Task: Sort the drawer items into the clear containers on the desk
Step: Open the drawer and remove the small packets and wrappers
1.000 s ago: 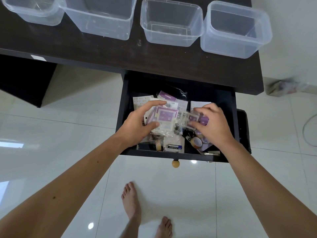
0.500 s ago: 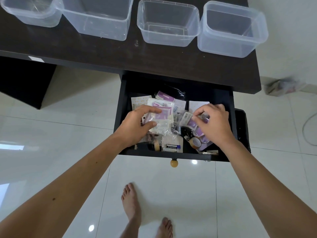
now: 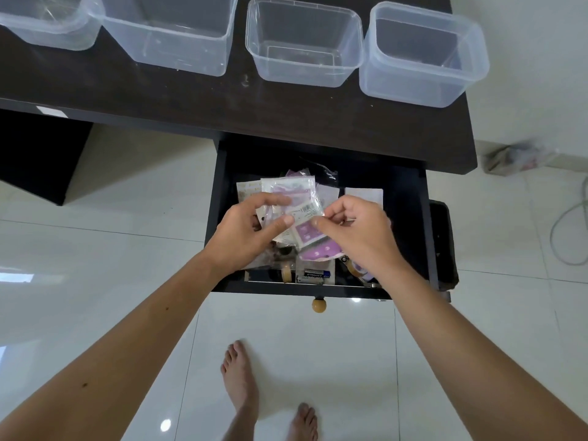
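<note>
Grip: left hand [image 3: 246, 235] pinches a packet stack [image 3: 294, 198]; right hand [image 3: 358, 232] pinches its edge, likely adding a matching packet.
Stack: raised over the drawer [image 3: 410, 224].
Containers [image 3: 304, 43]: beyond the drawer, on the surface [image 3: 191, 100].

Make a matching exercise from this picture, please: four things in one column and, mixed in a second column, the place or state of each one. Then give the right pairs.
Things
1. round wooden drawer knob
2. blue and silver battery
3. clear plastic packet with purple print
4. rightmost clear plastic container

Places or states
A. held up by the left hand over the open dark drawer
B. empty, on the dark desk
C. on the outside of the drawer front
D. lying inside the drawer at its front edge

Pairs: 1-C, 2-D, 3-A, 4-B
</note>
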